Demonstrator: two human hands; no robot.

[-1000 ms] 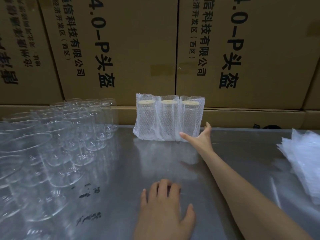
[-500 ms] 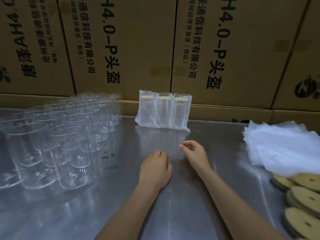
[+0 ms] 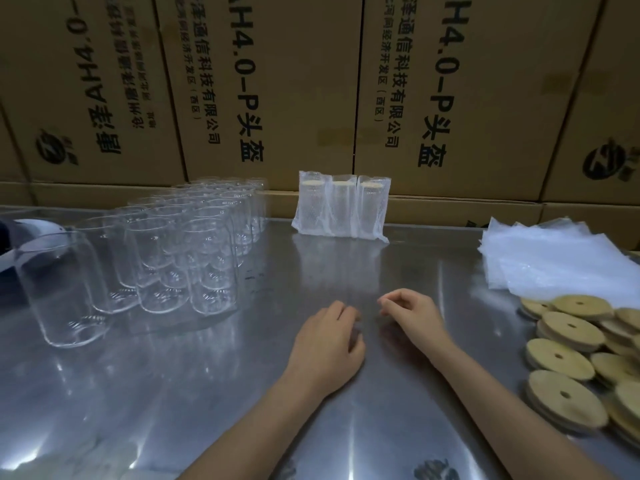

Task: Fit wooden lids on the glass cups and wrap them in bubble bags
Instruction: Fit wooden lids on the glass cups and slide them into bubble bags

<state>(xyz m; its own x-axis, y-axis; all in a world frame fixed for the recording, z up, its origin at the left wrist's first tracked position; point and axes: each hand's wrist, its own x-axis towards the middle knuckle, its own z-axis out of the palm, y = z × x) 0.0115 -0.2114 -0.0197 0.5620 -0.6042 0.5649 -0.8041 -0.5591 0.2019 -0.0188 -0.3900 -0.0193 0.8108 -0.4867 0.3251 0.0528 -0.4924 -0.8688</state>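
Standing finished at 12 o'clock: three wrapped cups (image 3: 341, 207). Many bare glass cups (image 3: 194, 244) remain, 10 o'clock. Left hand (image 3: 327, 348) and right hand (image 3: 414, 315) loosely curled, empty.

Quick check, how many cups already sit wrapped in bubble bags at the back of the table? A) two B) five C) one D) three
D: three wrapped cups stand side by side at the back of the metal table, each showing a wooden lid through its bubble bag, against the cardboard boxes; the other glass cups on the left are bare.
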